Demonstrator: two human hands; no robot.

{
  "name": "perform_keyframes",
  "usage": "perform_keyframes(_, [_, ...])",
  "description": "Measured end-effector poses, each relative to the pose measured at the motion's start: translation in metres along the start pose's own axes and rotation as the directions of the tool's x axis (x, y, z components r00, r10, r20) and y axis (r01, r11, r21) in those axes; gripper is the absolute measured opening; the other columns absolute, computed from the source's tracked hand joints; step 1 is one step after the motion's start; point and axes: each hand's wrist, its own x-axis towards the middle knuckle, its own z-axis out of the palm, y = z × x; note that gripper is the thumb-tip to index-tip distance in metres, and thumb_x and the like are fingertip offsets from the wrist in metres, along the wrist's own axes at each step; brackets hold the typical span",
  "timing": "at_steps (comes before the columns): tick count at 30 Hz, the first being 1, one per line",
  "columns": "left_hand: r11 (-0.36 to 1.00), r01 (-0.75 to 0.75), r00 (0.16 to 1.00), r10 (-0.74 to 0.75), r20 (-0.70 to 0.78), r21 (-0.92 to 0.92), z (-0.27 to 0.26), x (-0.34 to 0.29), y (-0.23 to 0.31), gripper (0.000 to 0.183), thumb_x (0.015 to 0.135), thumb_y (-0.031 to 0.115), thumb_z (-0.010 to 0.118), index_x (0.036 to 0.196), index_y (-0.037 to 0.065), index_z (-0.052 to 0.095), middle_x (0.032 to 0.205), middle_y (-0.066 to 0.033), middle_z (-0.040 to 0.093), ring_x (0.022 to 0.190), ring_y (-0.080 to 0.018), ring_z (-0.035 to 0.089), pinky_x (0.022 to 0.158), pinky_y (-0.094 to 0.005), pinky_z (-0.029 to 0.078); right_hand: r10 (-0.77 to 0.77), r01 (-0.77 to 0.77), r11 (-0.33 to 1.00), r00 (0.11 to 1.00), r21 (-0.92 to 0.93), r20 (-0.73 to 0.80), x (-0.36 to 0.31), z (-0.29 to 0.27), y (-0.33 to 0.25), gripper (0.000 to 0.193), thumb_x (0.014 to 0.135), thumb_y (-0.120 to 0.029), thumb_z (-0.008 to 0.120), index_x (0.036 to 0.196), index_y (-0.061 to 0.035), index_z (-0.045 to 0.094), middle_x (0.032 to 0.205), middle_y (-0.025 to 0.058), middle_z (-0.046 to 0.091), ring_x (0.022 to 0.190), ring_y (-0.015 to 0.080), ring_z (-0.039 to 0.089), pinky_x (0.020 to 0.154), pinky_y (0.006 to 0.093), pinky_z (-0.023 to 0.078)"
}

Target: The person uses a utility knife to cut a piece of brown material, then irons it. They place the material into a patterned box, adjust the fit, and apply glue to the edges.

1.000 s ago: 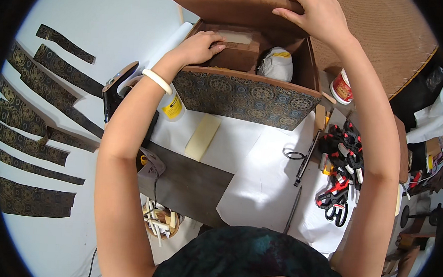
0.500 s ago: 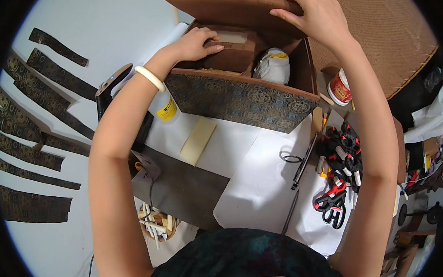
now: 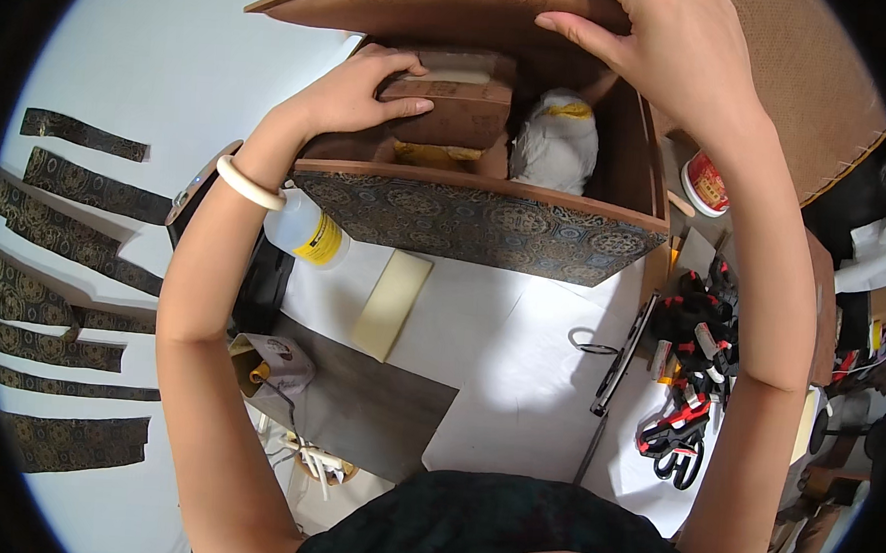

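A large brown box (image 3: 466,218) with a dark patterned fabric front stands at the far side of the table. Its brown lid (image 3: 457,12) is tilted up, and my right hand (image 3: 680,49) grips its edge, thumb on the underside. My left hand (image 3: 353,87) reaches inside and closes on the left end of a smaller brown box (image 3: 456,115), fingers on top and thumb on its front. A pale strip shows on top of this smaller box and something yellowish lies below it. To its right sits a white wrapped bundle (image 3: 555,152) with a yellow patch.
A yellow-labelled bottle (image 3: 310,235) and a pale yellow block (image 3: 391,304) are before the box. At right are a red-and-white tub (image 3: 706,185) and a pile of black-and-red clamps (image 3: 701,330). Patterned fabric strips (image 3: 92,183) hang at left. A bag-like container (image 3: 278,363) is near my left elbow.
The view has shifted, and the box looks larger and nearer. Both hands keep their holds on the lid and the smaller box. More of the yellowish thing shows beneath the smaller box.
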Motion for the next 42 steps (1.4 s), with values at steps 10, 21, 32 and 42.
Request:
perform_keyframes(10, [0.99, 0.138, 0.987, -0.136, 0.086, -0.014, -0.011, -0.026, 0.013, 0.053, 0.105, 0.04, 0.06, 0.142, 0.001, 0.06, 0.142, -0.0224, 0.062, 0.131, -0.0379, 0.058, 0.111, -0.0417, 0.045, -0.034, 0.029, 0.996, 0.998, -0.083, -0.05, -0.04, 0.024, -0.017, 0.03, 0.087, -0.034, 0.079, 0.105, -0.0107, 0.071, 0.089, 0.0039, 0.071, 0.078, 0.0273, 0.072, 0.063, 0.0353, 0.057])
perform_keyframes(21, [0.936, 0.347, 0.92, -0.329, 0.213, -0.054, -0.022, -0.05, 0.026, 0.043, 0.106, 0.028, 0.05, 0.134, -0.003, 0.062, 0.136, -0.0214, 0.066, 0.126, -0.0365, 0.059, 0.11, -0.0406, 0.044, -0.018, 0.012, 0.999, 0.99, -0.044, -0.139, -0.068, 0.041, -0.046, 0.03, 0.09, -0.042, 0.074, 0.093, -0.0132, 0.065, 0.081, 0.0014, 0.062, 0.076, 0.0219, 0.069, 0.059, 0.0365, 0.059])
perform_keyframes(32, [0.901, 0.432, 0.865, -0.397, 0.308, -0.05, -0.013, -0.053, 0.005, 0.046, 0.106, 0.033, 0.054, 0.14, 0.003, 0.061, 0.141, -0.0154, 0.065, 0.129, -0.0313, 0.059, 0.11, -0.0378, 0.044, 0.014, -0.014, 1.0, 0.999, 0.021, -0.034, -0.071, 0.036, -0.05, 0.033, 0.087, -0.03, 0.081, 0.108, -0.0065, 0.075, 0.096, 0.0045, 0.073, 0.085, 0.024, 0.072, 0.068, 0.0367, 0.06])
perform_keyframes(42, [0.947, 0.257, 0.865, -0.314, 0.39, 0.193, -0.03, -0.046, 0.02, 0.054, 0.108, 0.042, 0.047, 0.146, 0.005, 0.058, 0.154, -0.0179, 0.054, 0.14, -0.035, 0.051, 0.117, -0.0399, 0.038, 0.024, -0.017, 0.998, 0.994, 0.062, -0.105, -0.057, 0.026, -0.04, 0.033, 0.09, -0.042, 0.075, 0.099, -0.0099, 0.078, 0.087, 0.0038, 0.073, 0.08, 0.0262, 0.073, 0.063, 0.038, 0.058])
